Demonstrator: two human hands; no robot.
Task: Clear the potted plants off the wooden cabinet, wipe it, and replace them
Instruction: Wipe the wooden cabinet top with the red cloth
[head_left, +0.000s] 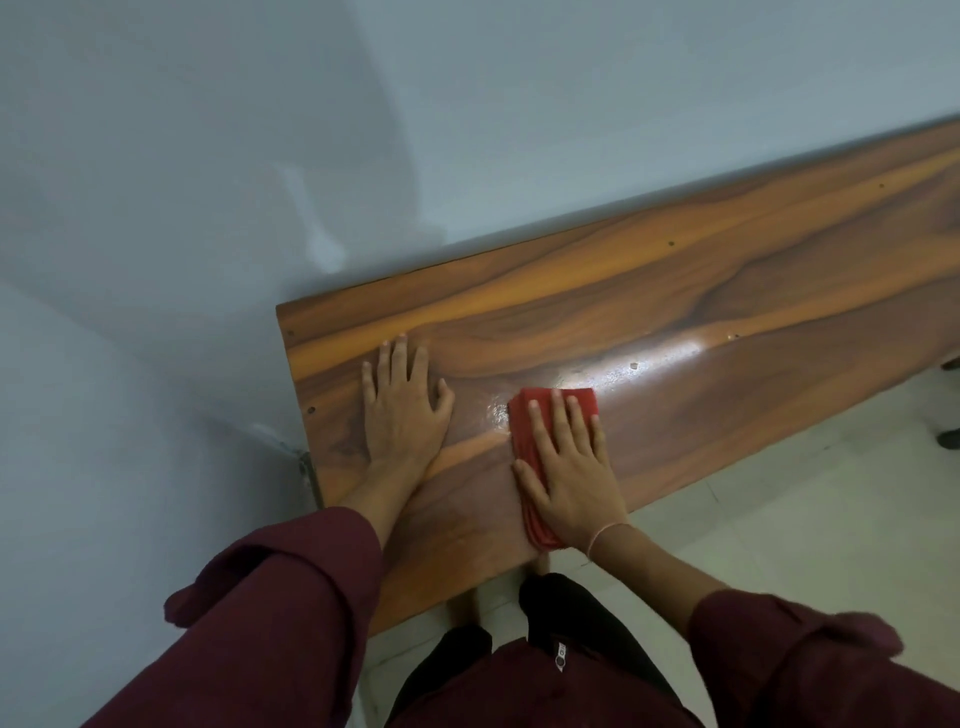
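Red cloth (530, 447), folded into a long pad, lies under the right hand (571, 467), which presses it flat on the cabinet (675, 322) with fingers spread and straight, not curled around it. Most of the cloth is covered by the palm; only its far end past the fingertips, its left edge and a bit by the wrist show. A thin pale band circles that wrist. The left hand (402, 405) sits just left of the cloth, apart from it, palm down and fingers fanned on bare wood, holding nothing. Both forearms come out of dark maroon sleeves (291, 613) rolled back at the cuff. The cabinet top is glossy brown wood with broad orange and dark grain streaks running lengthwise, a few small dark dots along it, and a bright glare patch just beyond the cloth where pale specks can be seen; whether they are moisture or dust cannot be told. Its top runs from the near left corner away to the far right, where the frame cuts it off, and its far edge meets a grey-blue wall (208, 156). Pale floor tiles (779, 519) lie to the right; dark shapes at the right edge are too cropped to identify.
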